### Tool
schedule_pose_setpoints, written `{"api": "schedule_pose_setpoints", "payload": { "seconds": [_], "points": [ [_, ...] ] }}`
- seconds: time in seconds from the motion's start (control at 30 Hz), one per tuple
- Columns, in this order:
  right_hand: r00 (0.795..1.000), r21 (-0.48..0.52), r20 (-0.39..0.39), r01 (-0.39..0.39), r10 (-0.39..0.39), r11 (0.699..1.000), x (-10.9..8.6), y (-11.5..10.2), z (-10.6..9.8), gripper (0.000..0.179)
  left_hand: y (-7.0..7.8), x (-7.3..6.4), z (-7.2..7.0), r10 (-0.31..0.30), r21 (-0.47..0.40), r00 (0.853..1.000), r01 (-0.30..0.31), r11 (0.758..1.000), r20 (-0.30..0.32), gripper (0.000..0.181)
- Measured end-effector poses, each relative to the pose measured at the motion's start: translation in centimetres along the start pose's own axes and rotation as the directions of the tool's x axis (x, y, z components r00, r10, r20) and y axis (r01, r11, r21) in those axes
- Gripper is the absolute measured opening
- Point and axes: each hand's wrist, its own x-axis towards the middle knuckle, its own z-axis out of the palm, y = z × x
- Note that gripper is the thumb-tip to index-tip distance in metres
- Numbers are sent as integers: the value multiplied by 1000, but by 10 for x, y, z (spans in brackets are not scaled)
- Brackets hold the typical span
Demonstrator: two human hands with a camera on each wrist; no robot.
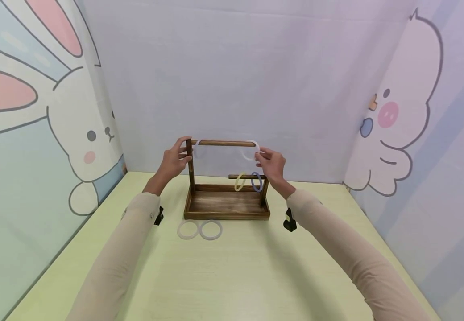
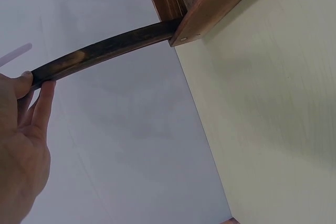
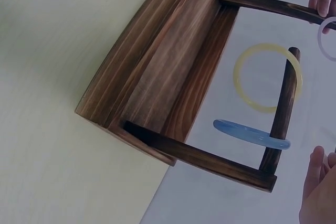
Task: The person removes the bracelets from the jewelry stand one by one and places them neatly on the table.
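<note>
Clamped on the wooden rack (image 1: pixel 227 216), mid-frame, is my left hand (image 1: pixel 174 161); my right hand (image 1: pixel 271 164) pinches the white ring (image 1: pixel 258 146) just right of centre, by the top bar's (image 1: pixel 221 143) end. Below, I see the yellow ring (image 1: pixel 236 183) and blue ring (image 1: pixel 253 183) hanging.

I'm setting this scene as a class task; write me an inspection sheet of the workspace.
Surface: pale table under a wooden stand.
Job's things: yellow ring and blue ring on the lower bar; lilac ring on the upper bar; two pale rings flat on the table, side by side.
Clutter: nothing seen.
Hands: left hand grips the taller post near its top; right hand pinches a whitish ring at the upper bar's free end; whether it is threaded is unclear.
Cables: nothing seen.
Surroundings: plain backdrop behind, cartoon rabbit left, another cartoon figure right.
</note>
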Motion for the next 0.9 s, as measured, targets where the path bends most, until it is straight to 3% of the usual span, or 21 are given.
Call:
{"api": "schedule_pose_setpoints", "payload": {
  "seconds": [0.9],
  "points": [
    [995, 43, -21, -98, 99, 994, -4, 5, -20, 32, -1, -1, 0, 7, -26, 1000, -7, 1000, 8, 73]
  ]
}}
